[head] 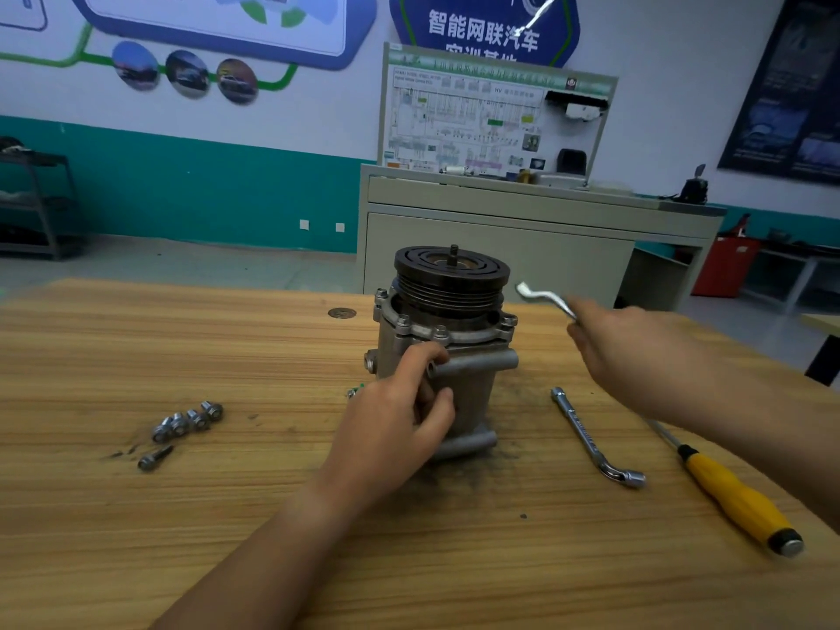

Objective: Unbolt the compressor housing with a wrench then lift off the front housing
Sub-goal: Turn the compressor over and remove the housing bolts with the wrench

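The compressor (472,393) stands upright on the wooden table (227,516), pulley (450,270) on top. The left hand (400,425) grips its body, fingers curled over the upper mounting tube and thumb pressed on the casing just below. Directly above those fingers runs the front housing flange (409,327), with at least 4 bolt heads still seated. The right hand (622,352) (somewhat blurred) holds a bent wrench (543,298) in curled fingers, its head poking out beyond the fingertips, near the pulley but not touching it.

This looks like a cast metal unit: heavy, rigid, likely greasy given the dark smears around its base. Bracing low on the body seems wise while the wrench turns. For lifting, the flange rim under the pulley probably offers the surest hold.

Left of the left hand lie loose bolts (186,422); below the right hand rest a 2nd wrench (586,436) and a yellow screwdriver (736,493).
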`<state>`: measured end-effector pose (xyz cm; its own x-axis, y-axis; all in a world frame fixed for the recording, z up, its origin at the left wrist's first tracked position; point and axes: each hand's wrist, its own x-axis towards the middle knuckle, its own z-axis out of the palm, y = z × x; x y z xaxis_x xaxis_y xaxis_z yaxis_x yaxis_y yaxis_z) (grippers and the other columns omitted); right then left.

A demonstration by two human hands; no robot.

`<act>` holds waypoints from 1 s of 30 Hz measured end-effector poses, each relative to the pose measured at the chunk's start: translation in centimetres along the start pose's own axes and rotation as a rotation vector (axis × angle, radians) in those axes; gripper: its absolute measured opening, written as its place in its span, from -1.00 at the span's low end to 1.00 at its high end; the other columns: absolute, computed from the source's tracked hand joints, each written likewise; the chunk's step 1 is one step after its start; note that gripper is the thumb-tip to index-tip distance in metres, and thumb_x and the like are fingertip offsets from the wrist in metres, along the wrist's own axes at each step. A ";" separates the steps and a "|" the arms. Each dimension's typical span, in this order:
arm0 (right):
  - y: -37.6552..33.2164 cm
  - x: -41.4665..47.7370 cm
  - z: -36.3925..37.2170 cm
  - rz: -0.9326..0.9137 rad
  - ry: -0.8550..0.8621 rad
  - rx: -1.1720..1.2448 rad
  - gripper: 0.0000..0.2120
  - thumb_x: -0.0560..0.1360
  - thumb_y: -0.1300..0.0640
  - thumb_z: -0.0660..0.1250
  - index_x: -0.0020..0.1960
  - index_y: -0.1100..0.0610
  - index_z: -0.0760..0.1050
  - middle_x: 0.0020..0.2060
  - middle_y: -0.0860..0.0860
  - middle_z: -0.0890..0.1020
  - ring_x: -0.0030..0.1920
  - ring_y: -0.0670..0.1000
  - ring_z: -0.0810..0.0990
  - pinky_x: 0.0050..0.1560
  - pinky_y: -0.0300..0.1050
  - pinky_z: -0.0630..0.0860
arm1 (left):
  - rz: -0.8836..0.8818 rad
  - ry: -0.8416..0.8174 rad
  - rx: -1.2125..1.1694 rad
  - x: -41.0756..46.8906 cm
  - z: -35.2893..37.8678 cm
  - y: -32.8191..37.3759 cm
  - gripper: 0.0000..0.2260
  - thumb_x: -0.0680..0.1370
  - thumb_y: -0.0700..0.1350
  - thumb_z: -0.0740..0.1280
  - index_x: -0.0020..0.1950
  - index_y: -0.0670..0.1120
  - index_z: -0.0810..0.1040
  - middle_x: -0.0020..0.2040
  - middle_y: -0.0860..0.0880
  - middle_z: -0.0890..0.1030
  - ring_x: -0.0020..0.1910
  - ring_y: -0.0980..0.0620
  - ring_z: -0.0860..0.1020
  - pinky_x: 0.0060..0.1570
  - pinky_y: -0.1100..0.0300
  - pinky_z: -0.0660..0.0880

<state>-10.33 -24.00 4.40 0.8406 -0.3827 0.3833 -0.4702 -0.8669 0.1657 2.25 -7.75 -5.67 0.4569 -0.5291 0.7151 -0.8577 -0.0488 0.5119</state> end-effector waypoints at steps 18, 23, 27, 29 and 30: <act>0.0 1.4 -1.8 -0.263 -0.064 -0.511 -0.64 0.61 0.11 0.01 0.40 0.03 0.12 -0.49 -0.05 0.34 -0.52 -0.11 0.27 -0.57 -0.27 0.18 | -0.040 -0.009 -0.031 -0.2 0.2 -0.1 -0.72 0.52 -0.14 0.32 0.20 0.05 0.39 -0.37 0.03 0.53 -0.43 0.10 0.50 -0.40 0.00 0.49; 2.0 4.2 -0.4 -0.243 -0.027 -0.424 -0.52 0.58 0.24 0.11 0.45 0.00 0.10 -0.34 -0.04 0.44 -0.45 -0.10 0.34 -0.50 -0.27 0.24 | -0.033 -0.017 -0.043 -0.1 0.1 0.0 -0.73 0.52 -0.13 0.31 0.19 0.04 0.39 -0.37 0.06 0.51 -0.38 0.10 0.51 -0.42 0.13 0.45; 1.9 4.9 2.6 -0.325 0.125 -0.223 -0.64 0.50 0.38 0.24 0.28 0.25 0.40 -0.05 0.19 0.60 -0.13 0.15 0.58 -0.21 -0.04 0.54 | -0.026 -0.015 -0.034 0.0 0.0 0.0 -0.75 0.52 -0.14 0.32 0.16 0.05 0.41 -0.38 0.05 0.51 -0.38 0.09 0.50 -0.45 0.19 0.41; 1.6 5.6 3.5 -0.335 0.187 -0.136 -0.68 0.47 0.42 0.27 0.21 0.32 0.45 -0.01 0.26 0.60 -0.02 0.24 0.58 -0.11 0.09 0.56 | -0.011 -0.008 -0.036 0.1 -0.1 0.1 -0.74 0.52 -0.16 0.32 0.11 0.13 0.37 -0.39 0.05 0.50 -0.38 0.11 0.50 -0.47 0.24 0.40; 1.4 5.7 3.6 -0.336 0.181 -0.140 -0.68 0.48 0.41 0.25 0.24 0.30 0.43 0.04 0.25 0.58 0.03 0.23 0.56 -0.05 0.08 0.54 | -0.002 -0.003 -0.039 0.1 -0.1 0.1 -0.72 0.52 -0.17 0.33 0.10 0.15 0.35 -0.39 0.06 0.50 -0.39 0.12 0.50 -0.48 0.24 0.40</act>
<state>-5.17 -28.55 3.52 0.8985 -0.0125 0.4388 -0.2204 -0.8773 0.4264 2.23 -7.69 -5.50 0.4581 -0.5317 0.7123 -0.8468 -0.0173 0.5317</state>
